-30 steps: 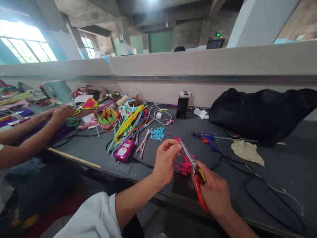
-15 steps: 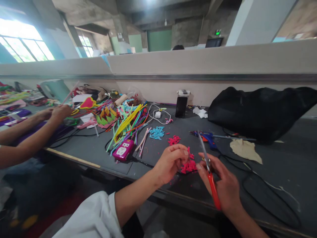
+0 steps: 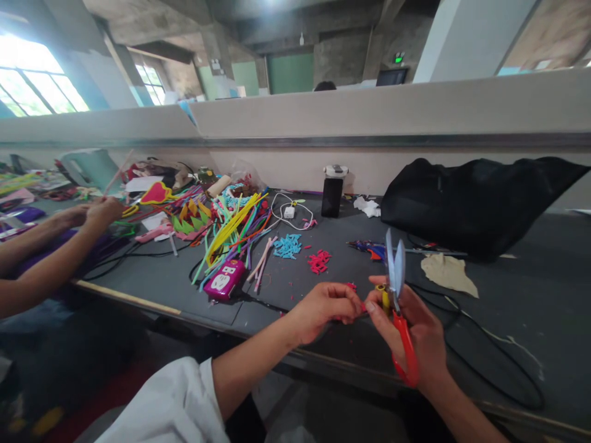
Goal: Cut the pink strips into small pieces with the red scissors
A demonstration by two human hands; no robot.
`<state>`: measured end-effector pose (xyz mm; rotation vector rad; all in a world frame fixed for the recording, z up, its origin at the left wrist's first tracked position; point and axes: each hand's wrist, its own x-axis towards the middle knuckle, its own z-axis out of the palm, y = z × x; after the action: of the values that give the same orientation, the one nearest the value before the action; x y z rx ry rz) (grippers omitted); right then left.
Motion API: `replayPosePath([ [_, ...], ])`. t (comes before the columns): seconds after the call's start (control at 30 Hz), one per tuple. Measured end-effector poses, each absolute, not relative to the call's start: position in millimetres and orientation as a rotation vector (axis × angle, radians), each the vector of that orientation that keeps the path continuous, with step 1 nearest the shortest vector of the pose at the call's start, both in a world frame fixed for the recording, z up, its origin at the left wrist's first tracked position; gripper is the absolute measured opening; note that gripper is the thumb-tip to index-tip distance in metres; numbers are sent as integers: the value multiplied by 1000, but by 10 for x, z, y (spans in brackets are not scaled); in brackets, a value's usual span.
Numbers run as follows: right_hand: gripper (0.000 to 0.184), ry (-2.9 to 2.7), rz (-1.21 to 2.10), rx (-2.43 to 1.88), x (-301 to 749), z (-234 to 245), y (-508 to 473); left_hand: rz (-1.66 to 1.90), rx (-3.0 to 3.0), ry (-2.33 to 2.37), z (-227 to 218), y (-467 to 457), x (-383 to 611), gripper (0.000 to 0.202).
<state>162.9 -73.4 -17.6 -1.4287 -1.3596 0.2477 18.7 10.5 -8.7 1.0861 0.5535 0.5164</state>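
Scissors (image 3: 396,282), one pair, fill the right hand (image 3: 422,338); the left hand (image 3: 325,309) pinches one red piece (image 3: 363,306) near one red pile (image 3: 319,261).

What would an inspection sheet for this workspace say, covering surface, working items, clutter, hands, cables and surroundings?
Surface: dark tabletop, pale strip along the left part of its front edge.
Working items: scissors, blades apart; red pieces heaped; blue pieces heaped to their left and farther back.
Clutter: coloured strips bundled, black bag, beige scrap, crumpled white wad.
Hands: right hand holds the scissors; left hand is at a small red piece, whether pinched is unclear.
Cables: white cable looping around a white charger; dark cord at the purple socket block.
Surroundings: low partition behind the tabletop; another person's hands at the left.
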Motion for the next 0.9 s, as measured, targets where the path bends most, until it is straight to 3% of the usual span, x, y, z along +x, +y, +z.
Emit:
replayPosePath([
  [0.33,35,-1408,126,-1530,1656,-277,-680,869,1938,698,-47,22,180,6],
  [0.63,37,-1487,38,-1645,1597,-357,-690,1015,1085,652,11,113,151,7],
  [0.9,32,-1632,62,-1671,1482,-591,-673,1152,843,559,71,142,111,10],
])
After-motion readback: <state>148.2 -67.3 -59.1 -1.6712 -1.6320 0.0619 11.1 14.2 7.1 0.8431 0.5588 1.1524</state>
